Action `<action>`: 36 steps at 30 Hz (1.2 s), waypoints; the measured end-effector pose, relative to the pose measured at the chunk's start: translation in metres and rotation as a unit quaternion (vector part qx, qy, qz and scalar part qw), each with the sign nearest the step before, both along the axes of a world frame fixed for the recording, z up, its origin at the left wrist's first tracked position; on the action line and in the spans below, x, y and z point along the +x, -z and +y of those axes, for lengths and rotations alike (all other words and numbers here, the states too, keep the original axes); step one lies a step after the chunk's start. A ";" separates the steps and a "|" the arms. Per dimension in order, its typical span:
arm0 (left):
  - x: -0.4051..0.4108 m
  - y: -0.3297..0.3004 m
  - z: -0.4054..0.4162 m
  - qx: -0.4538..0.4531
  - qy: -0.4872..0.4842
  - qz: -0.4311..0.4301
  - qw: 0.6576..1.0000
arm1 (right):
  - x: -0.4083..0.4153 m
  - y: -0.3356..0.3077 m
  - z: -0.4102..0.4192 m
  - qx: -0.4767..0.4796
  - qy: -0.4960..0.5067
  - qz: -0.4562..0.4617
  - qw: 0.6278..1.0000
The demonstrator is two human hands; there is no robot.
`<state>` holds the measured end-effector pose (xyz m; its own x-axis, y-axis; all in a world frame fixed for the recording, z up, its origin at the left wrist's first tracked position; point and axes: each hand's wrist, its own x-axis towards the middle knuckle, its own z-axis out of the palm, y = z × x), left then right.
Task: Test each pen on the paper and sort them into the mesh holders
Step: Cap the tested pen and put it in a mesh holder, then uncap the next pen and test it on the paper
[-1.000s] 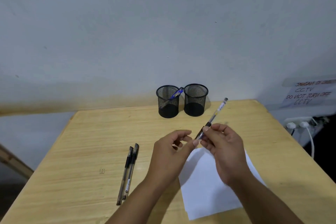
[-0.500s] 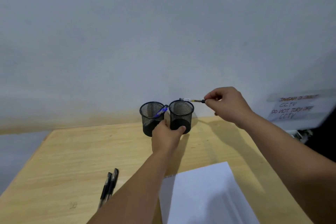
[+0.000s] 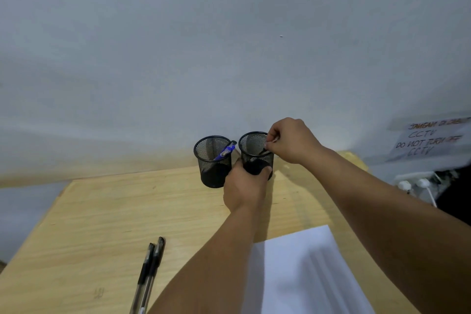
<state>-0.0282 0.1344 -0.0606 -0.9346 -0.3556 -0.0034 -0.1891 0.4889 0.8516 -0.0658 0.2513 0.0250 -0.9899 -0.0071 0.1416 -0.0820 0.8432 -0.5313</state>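
1. We are steadying the right-hand mesh holder (image 3: pixel 256 153) with our left hand (image 3: pixel 246 187) — its fingers and thumb are wrapping the lower wall of the cup, which is standing upright at the far edge of the wooden table (image 3: pixel 107 214), at about twelve o'clock from us.

2. Our right hand (image 3: pixel 290 141) is hanging over that holder's rim at its three o'clock side, pinching the upper end of a pen (image 3: pixel 265 151). Only a short dark length of the pen is showing inside the mesh, tilted toward the rim.

3. We are judging this as the sorting step: the pen is being lowered into its cup but is not yet let go.

4. The left-hand mesh holder (image 3: pixel 213 160) is standing just beside the first, at its nine o'clock, with a blue pen (image 3: pixel 225 151) leaning against its rim.

5. Two black pens (image 3: pixel 149 270) are lying side by side, touching, at about seven o'clock from the holders, and the white paper (image 3: pixel 300 270) is lying near us at about five o'clock.

6. The next move is calling for the right fingers to loosen so the pen drops fully in — then both hands should be coming back toward the two waiting pens, picking one and bringing it over the paper for a test scribble.
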 end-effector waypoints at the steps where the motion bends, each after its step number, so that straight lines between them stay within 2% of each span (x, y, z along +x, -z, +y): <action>1: 0.000 0.000 0.000 -0.004 0.003 -0.002 1.000 | 0.000 0.002 0.000 0.002 0.000 0.000 1.000; 4: 0.001 -0.002 -0.003 -0.012 0.016 -0.011 1.000 | 0.005 0.004 0.001 -0.021 0.011 0.024 0.999; 8: 0.020 0.001 -0.014 -0.007 0.045 -0.013 0.999 | 0.029 0.009 0.000 -0.058 0.061 0.123 0.989; 10: 0.037 0.002 -0.027 0.009 0.073 -0.012 0.997 | 0.047 0.014 0.000 -0.096 0.083 0.168 0.978; 12: 0.054 0.004 -0.047 0.021 0.098 -0.003 0.995 | 0.066 0.021 -0.003 -0.142 0.088 0.170 0.971; 14: 0.070 0.004 -0.073 0.002 0.113 0.004 0.994 | 0.085 0.030 -0.011 -0.171 0.081 0.147 0.971; 18: 0.098 0.000 -0.131 -0.098 0.139 0.012 0.985 | 0.120 0.049 -0.044 -0.192 0.046 0.074 0.978; 22: 0.110 -0.007 -0.181 -0.221 0.210 0.012 0.952 | 0.146 0.065 -0.090 -0.175 -0.004 -0.025 0.984; 26: 0.113 -0.006 -0.216 -0.303 0.262 -0.009 0.916 | 0.173 0.074 -0.135 -0.152 -0.061 -0.090 0.982; 31: 0.112 -0.009 -0.233 -0.325 0.321 -0.028 0.889 | 0.196 0.080 -0.179 -0.106 -0.100 -0.124 0.982; 36: 0.108 -0.003 -0.241 -0.299 0.321 -0.022 0.898 | 0.206 0.087 -0.201 -0.046 -0.102 -0.140 0.984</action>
